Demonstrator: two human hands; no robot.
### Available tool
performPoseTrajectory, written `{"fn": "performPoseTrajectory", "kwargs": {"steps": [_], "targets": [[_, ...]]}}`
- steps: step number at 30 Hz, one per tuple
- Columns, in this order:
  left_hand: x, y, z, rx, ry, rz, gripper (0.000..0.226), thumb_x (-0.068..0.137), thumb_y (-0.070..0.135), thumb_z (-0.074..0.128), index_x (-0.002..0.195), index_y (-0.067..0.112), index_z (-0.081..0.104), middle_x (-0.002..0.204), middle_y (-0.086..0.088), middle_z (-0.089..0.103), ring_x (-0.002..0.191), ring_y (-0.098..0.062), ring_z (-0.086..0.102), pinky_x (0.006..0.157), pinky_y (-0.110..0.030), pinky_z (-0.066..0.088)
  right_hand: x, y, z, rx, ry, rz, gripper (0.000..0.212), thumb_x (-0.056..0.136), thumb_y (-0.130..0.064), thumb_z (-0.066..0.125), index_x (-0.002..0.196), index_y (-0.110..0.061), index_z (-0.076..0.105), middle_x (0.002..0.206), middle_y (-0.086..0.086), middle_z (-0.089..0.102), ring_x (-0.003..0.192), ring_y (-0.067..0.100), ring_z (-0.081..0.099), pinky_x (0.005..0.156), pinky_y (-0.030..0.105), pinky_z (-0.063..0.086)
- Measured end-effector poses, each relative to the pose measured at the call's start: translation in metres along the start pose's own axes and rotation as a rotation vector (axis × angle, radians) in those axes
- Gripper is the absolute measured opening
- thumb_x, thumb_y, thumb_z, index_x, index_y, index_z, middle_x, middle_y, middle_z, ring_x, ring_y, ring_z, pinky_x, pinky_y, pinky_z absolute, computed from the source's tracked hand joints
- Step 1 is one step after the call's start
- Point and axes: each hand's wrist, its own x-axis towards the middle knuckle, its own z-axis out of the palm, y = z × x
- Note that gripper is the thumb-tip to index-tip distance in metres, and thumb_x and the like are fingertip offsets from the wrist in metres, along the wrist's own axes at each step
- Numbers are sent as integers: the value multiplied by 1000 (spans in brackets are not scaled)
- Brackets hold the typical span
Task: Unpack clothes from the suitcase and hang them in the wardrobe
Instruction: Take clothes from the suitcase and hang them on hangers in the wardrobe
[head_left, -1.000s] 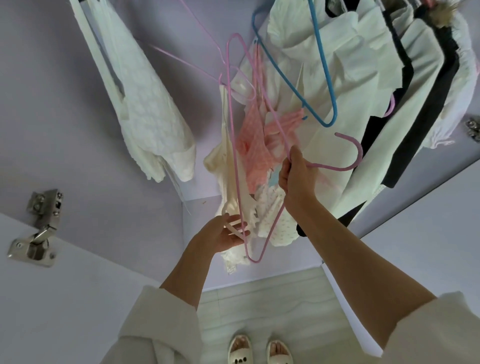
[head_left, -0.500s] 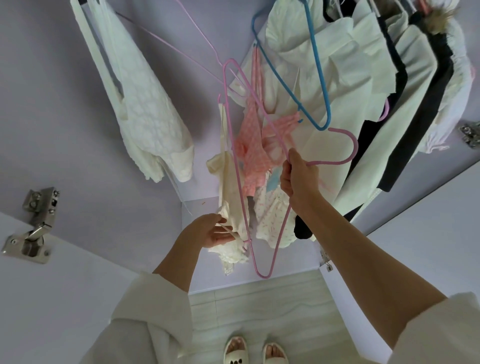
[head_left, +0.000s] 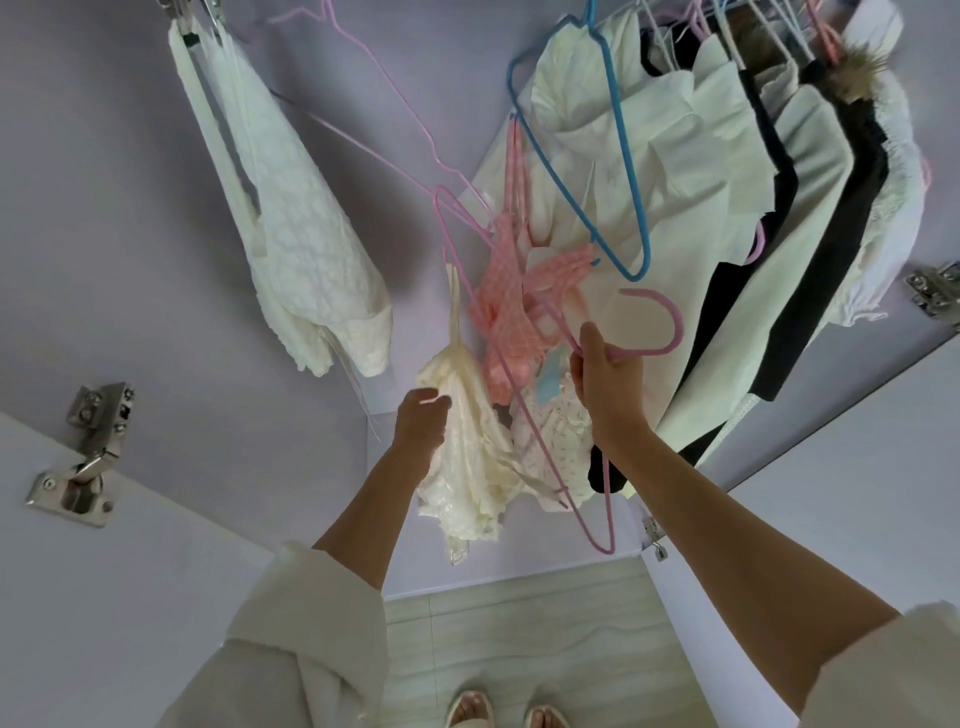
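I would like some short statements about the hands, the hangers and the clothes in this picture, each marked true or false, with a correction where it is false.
1. The right hand grips the pink hanger near its hook. True.
2. The blue hanger carries a black coat. False: it hangs bare in front of a cream garment.
3. The left hand touches the cream lace garment. True.
4. The pink checked garment lies on the floor. False: it hangs among the hangers, above the hands.
5. The person wears black sleeves. False: the sleeves are cream.
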Motion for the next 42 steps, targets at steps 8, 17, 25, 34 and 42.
{"fn": "performPoseTrajectory", "kwargs": {"steps": [8,17,25,34,42], "targets": [[-28,52,20,-131,-111,238,18,93,10,52,111,12,55,108,-9,61,95,-22,62,84,-31,51,-6,6,-27,277,94,84,44,96,-17,40,54,-17,30,40,-8,31,35,4,22,37,15,21],[-50,67,36,-258,-247,228,16,96,22,48,90,14,59,91,-3,64,88,-22,63,84,-33,49,-8,12,-54,35,-63,-103,55,100,-16,36,46,-15,31,36,-10,29,37,5,22,43,16,23],[-45,48,45,123,300,158,44,92,23,49,129,1,41,130,-14,43,103,-26,50,85,-33,43,-2,20,-48,-195,-108,-135,57,99,-26,43,43,-15,45,37,-8,44,38,4,40,49,19,35],[-49,52,41,-262,-104,50,30,100,32,39,108,7,51,100,-11,59,86,-23,59,78,-33,52,-5,13,-45,-267,-183,-49,54,97,-30,46,46,-13,51,45,-3,48,38,5,40,48,17,34],[-49,76,46,-427,-301,-21,35,104,19,25,84,4,49,62,-11,70,56,-24,69,52,-30,58,-9,4,-53,-218,-627,179,34,93,-15,55,60,-10,46,50,-2,36,41,9,29,41,17,25]]}}
